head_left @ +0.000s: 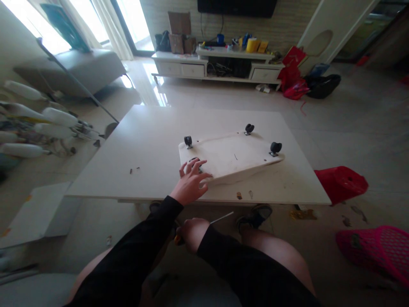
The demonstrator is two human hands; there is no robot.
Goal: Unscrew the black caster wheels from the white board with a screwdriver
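Note:
A white board (223, 155) lies flat on the white table, with black caster wheels at its corners. My left hand (190, 181) rests at the near left corner, fingers spread over the caster (194, 161) there and partly hiding it. The other casters are the far left one (188, 141), the far right one (249, 128) and the near right one (275, 148). Below the table's near edge, my right hand (193, 233) is closed around a screwdriver (223, 217). Its shaft points up to the right, and a bit of orange handle shows under the fist.
Two small dark pieces (134, 170) lie on the left of the table (153, 128). Small bits (239, 195) sit by its near edge. A red stool (341, 183) and a pink basket (380, 251) stand right. A white box (47, 213) is at left.

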